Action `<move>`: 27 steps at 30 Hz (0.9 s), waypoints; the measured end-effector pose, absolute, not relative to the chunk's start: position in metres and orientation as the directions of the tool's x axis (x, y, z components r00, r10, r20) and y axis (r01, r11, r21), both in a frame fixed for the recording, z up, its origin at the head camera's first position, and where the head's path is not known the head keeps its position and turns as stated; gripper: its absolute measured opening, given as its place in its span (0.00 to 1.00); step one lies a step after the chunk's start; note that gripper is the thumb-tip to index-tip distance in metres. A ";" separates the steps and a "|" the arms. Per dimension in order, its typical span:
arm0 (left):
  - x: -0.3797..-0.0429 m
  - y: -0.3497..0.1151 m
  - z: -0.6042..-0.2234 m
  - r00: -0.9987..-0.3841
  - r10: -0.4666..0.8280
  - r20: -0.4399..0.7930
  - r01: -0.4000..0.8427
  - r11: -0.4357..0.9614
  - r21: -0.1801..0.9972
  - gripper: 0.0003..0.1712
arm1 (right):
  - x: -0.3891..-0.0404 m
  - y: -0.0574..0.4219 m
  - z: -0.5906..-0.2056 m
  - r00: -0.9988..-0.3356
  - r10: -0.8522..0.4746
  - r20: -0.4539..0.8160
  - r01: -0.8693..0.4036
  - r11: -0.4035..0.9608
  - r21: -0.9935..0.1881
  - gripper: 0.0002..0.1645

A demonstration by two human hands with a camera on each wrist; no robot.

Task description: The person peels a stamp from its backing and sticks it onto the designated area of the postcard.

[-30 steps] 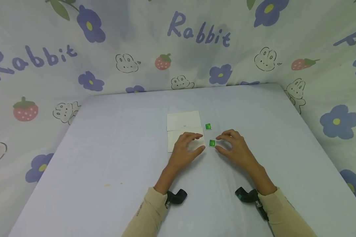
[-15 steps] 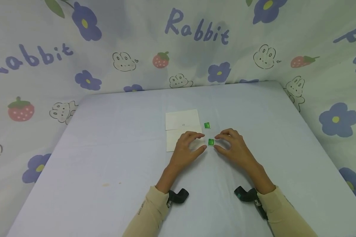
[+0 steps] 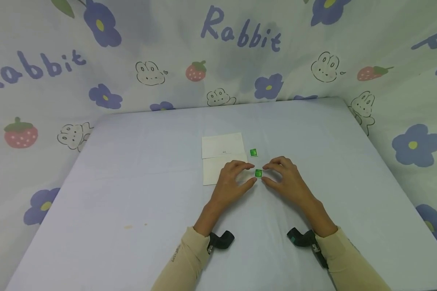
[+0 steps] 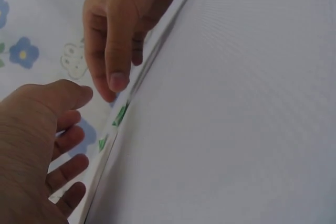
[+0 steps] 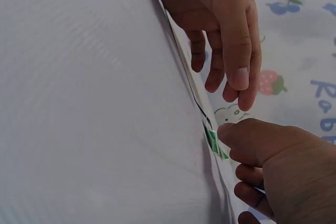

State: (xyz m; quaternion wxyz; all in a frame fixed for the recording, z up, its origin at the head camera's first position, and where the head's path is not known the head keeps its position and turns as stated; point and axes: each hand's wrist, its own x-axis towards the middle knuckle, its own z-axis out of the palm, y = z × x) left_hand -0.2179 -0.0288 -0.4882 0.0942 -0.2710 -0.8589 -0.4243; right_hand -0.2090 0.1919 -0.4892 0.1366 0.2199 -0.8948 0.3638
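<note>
Two small green squares with pale edges lie on the white table, one nearer (image 3: pixel 258 173) and one farther (image 3: pixel 253 152). My left hand (image 3: pixel 233 181) is just left of the nearer square, its thumb and fingers curved and apart with nothing between them. On the other side, my right hand (image 3: pixel 287 181) has its thumb and index fingertips close by the square's right edge; contact cannot be made out. Under and behind the left hand lie two cream paper pieces, a front one (image 3: pixel 212 171) partly covered by that hand and a back one (image 3: pixel 222 145) with a small mark.
The white-covered table (image 3: pixel 149 161) meets a patterned cloth (image 3: pixel 233 64) with rabbits, flowers and strawberries at its back. Small yellowish stains (image 3: pixel 128 227) mark the left front. Black devices sit on both wrists, the left one (image 3: pixel 222 240) and the right one (image 3: pixel 299 237).
My left hand has moved slightly right, closer to the nearer green square. The right hand stays almost where it was. The head view has shifted a little; both squares remain on the table.
</note>
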 end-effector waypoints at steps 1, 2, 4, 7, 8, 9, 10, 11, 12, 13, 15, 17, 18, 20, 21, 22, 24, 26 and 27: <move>-0.218 -0.029 -0.488 -0.834 0.385 0.395 0.548 0.493 0.676 0.20 | -0.209 0.192 -0.489 -0.865 -0.297 0.405 -0.496 0.637 -0.591 0.20; -0.218 -0.029 -0.489 -0.833 0.385 0.397 0.550 0.495 0.673 0.20 | -0.209 0.191 -0.489 -0.865 -0.300 0.403 -0.496 0.635 -0.592 0.20; -0.217 -0.029 -0.489 -0.830 0.388 0.401 0.555 0.496 0.668 0.19 | -0.209 0.191 -0.490 -0.867 -0.305 0.394 -0.493 0.638 -0.592 0.20; -0.217 -0.030 -0.489 -0.822 0.395 0.410 0.566 0.498 0.657 0.19 | -0.209 0.191 -0.491 -0.876 -0.307 0.373 -0.480 0.642 -0.598 0.19; -0.216 -0.030 -0.489 -0.820 0.396 0.413 0.570 0.497 0.654 0.19 | -0.210 0.191 -0.492 -0.875 -0.308 0.374 -0.481 0.641 -0.598 0.19; -0.217 -0.030 -0.489 -0.817 0.399 0.416 0.574 0.497 0.651 0.19 | -0.210 0.191 -0.492 -0.872 -0.309 0.380 -0.486 0.638 -0.597 0.18; -0.217 -0.030 -0.489 -0.814 0.400 0.421 0.578 0.496 0.647 0.18 | -0.210 0.190 -0.493 -0.866 -0.312 0.391 -0.496 0.635 -0.592 0.18; -0.217 -0.030 -0.489 -0.811 0.400 0.426 0.583 0.494 0.646 0.18 | -0.210 0.190 -0.493 -0.860 -0.313 0.403 -0.506 0.632 -0.587 0.17; -0.217 -0.030 -0.489 -0.808 0.401 0.432 0.588 0.492 0.642 0.18 | -0.211 0.190 -0.494 -0.849 -0.315 0.424 -0.521 0.630 -0.576 0.16; -0.217 -0.030 -0.489 -0.804 0.401 0.438 0.593 0.489 0.640 0.18 | -0.211 0.190 -0.494 -0.837 -0.318 0.445 -0.538 0.628 -0.563 0.14; -0.217 -0.030 -0.489 -0.801 0.401 0.444 0.597 0.482 0.641 0.17 | -0.213 0.190 -0.495 -0.811 -0.321 0.490 -0.570 0.624 -0.534 0.12; -0.218 -0.030 -0.490 -0.802 0.399 0.444 0.596 0.480 0.644 0.17 | -0.215 0.190 -0.496 -0.787 -0.322 0.526 -0.594 0.624 -0.508 0.11; -0.217 -0.031 -0.490 -0.804 0.398 0.442 0.593 0.481 0.645 0.17 | -0.215 0.190 -0.496 -0.777 -0.321 0.541 -0.604 0.621 -0.499 0.11; -0.217 -0.031 -0.489 -0.810 0.395 0.434 0.585 0.484 0.651 0.16 | -0.215 0.190 -0.496 -0.773 -0.310 0.553 -0.605 0.623 -0.496 0.11; -0.216 -0.031 -0.489 -0.814 0.393 0.429 0.579 0.486 0.654 0.16 | -0.215 0.190 -0.495 -0.777 -0.304 0.551 -0.599 0.627 -0.499 0.10; -0.216 -0.031 -0.489 -0.816 0.390 0.426 0.575 0.489 0.656 0.16 | -0.215 0.189 -0.494 -0.784 -0.296 0.546 -0.590 0.629 -0.506 0.10; -0.216 -0.031 -0.488 -0.825 0.378 0.420 0.563 0.490 0.665 0.16 | -0.213 0.189 -0.491 -0.802 -0.278 0.529 -0.566 0.639 -0.521 0.09; -0.215 -0.031 -0.488 -0.833 0.363 0.417 0.552 0.490 0.675 0.16 | -0.211 0.188 -0.489 -0.825 -0.256 0.503 -0.533 0.649 -0.544 0.09; -0.215 -0.031 -0.487 -0.837 0.355 0.417 0.546 0.488 0.681 0.16 | -0.210 0.189 -0.489 -0.837 -0.244 0.490 -0.515 0.652 -0.556 0.08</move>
